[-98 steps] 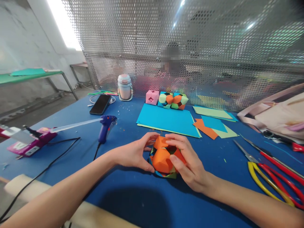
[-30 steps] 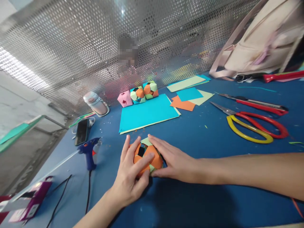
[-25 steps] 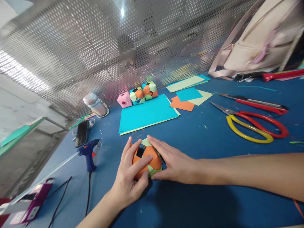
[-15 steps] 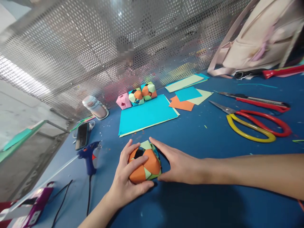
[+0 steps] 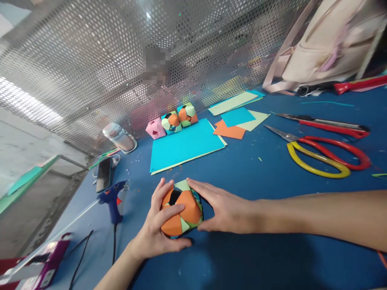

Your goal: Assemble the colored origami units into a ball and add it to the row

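An origami paper ball (image 5: 189,207) of orange, pale green and blue folded pieces, with dark gaps between them, sits on the blue table in front of me. My left hand (image 5: 151,229) curves around its left side, one finger lying over the front orange face and the thumb stretched below. From the right, my right hand (image 5: 228,209) cups the ball with fingertips at its top edge and the thumb at its lower right. Most of the ball's underside is hidden. Behind it lie stacked blue and pale green paper sheets (image 5: 184,146).
Two finished-looking multicoloured paper balls (image 5: 187,114) and a pink one (image 5: 156,128) stand by the perforated metal screen (image 5: 121,60). Leftward are a glue gun (image 5: 113,201), phone (image 5: 104,175) and bottle (image 5: 119,137). Scissors (image 5: 317,171), a utility knife (image 5: 332,127) and paper pieces (image 5: 238,117) lie rightward.
My view has turned and tilted since the first frame. Both hands have shifted around the ball; lately the left fingers and thumb have spread wider, and the ball has moved slightly left.
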Demonstrator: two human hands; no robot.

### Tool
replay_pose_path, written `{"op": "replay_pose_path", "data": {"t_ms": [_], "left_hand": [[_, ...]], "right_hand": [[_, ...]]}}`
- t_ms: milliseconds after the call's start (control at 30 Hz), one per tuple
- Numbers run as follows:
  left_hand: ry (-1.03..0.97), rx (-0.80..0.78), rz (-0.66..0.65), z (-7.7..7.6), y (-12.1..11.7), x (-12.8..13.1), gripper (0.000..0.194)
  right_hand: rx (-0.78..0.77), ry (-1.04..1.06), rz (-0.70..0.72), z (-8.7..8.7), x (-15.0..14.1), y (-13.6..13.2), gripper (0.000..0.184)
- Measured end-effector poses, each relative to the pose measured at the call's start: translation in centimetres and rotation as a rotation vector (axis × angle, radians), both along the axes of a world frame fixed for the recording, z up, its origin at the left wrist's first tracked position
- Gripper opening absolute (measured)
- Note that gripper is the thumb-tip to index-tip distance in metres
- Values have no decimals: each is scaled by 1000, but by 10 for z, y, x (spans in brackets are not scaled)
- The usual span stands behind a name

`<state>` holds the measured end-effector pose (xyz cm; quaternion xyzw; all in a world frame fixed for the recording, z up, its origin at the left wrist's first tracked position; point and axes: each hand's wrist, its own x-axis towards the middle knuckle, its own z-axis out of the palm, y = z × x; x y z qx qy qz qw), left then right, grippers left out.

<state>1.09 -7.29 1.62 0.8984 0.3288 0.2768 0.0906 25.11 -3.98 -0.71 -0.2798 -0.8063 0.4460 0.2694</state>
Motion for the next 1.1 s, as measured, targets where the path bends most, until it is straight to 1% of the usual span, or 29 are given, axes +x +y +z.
{"op": "replay_pose_path", "data": {"t_ms": [167,333,433,567,700,767,867,933,1000,1100], "left_hand": [[-10,35,23,2,3,0,65],[-146,31,77,-1,4,3,53],[-202,9,73,-4,5,3,50],[-233,-11,75,-8,5,2,57],[-244,-42,78,-8,7,0,62],[-229,-77,48,-5,10,-4,69],[-181,-153,-40,1,15,-14,90],[-112,-183,-71,5,17,-19,99],[-31,-185,-82,9,18,-23,102],[40,-173,-71,10,18,-26,96]], "right_hand": [[14,50,-24,0,-2,2,98],[12,114,-87,9,-4,2,97],[19,81,-92,12,-5,3,95],[41,33,-78,11,-6,5,94],[58,55,-85,9,-8,6,91],[53,73,-105,7,-10,7,90],[19,105,-136,8,-14,10,89],[-20,107,-139,12,-17,13,87],[-54,86,-128,17,-21,16,84],[-59,55,-102,24,-25,20,78]]}}
